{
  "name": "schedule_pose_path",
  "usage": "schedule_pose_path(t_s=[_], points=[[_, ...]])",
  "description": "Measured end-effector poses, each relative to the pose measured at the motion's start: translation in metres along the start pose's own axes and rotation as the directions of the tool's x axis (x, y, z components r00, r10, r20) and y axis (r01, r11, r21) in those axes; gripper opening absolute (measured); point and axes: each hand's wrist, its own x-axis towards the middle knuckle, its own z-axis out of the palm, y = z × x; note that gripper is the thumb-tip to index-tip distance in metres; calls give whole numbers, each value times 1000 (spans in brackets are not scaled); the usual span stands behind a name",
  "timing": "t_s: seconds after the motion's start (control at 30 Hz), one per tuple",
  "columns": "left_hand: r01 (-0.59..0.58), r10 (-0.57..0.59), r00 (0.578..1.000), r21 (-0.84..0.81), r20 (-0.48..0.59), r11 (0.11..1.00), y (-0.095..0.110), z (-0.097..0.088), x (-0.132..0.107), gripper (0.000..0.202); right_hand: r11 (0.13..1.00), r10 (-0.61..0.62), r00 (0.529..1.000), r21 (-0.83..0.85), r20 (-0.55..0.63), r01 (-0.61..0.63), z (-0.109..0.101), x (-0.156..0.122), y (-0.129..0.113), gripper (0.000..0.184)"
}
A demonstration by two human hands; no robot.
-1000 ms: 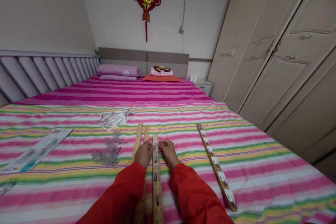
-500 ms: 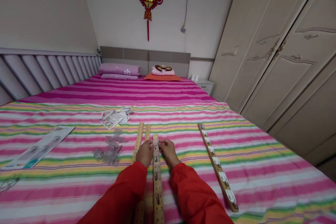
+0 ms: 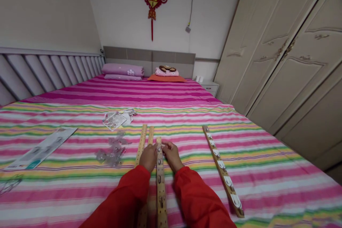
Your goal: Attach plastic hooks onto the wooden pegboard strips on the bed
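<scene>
A narrow wooden strip (image 3: 160, 174) with holes and several small shiny metal fittings lies lengthwise between my forearms. My left hand (image 3: 148, 157) is closed against the left side of its far end. From the right, my right hand (image 3: 172, 155) reaches the same spot with thumb and fingers pinched. Whatever lies between the fingertips is too small to make out. Just left of this strip are two other wooden strips: a perforated one (image 3: 141, 144) and a narrower one (image 3: 150, 135), both partly hidden by my left hand and sleeve.
To the right lies a wooden strip (image 3: 223, 171) bearing several white oval pieces. Clear plastic pieces (image 3: 114, 149), small packets (image 3: 117, 119), a long white card (image 3: 44, 149) and thin wire-like items (image 3: 10, 184) lie leftward on the striped bedspread (image 3: 80, 192).
Both hands stay at the far end of the middle strip, with only slight finger movement. The whole view has shifted a little.
</scene>
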Motion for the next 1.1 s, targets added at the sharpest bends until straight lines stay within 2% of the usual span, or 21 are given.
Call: schedule_pose_path(t_s=[0.13, 0.33, 0.57, 0.77, 0.9, 1.0, 1.1], points=[[2, -8, 997, 72, 79, 997, 1, -3, 3, 39, 999, 21, 998, -28, 53, -20, -4, 2, 2, 37], [32, -51, 990, 146, 128, 989, 6, -10, 8, 36, 987, 121, 977, -130, 176, -99, -10, 5, -1, 34], [39, -69, 979, 157, 193, 987, 4, -15, 17, 30, 984, 55, 963, -179, 264, -7, -13, 12, 3, 26], [33, -38, 977, 30, 208, 999, -3, -13, 23, 27, 980, 58, 964, -197, 261, -6, -12, 13, 6, 31], [33, -30, 987, -20, 158, 999, -5, -12, 17, 33, 983, 81, 967, -180, 241, -38, -14, 7, 4, 41], [3, 16, 995, -202, 94, 979, -7, -15, 9, 38, 989, 108, 966, -124, 235, -80, -18, 1, 3, 51], [-12, 24, 999, -420, 24, 908, -15, -31, 0, 44, 992, 111, 971, -76, 213, -97, -20, -2, 4, 52]])
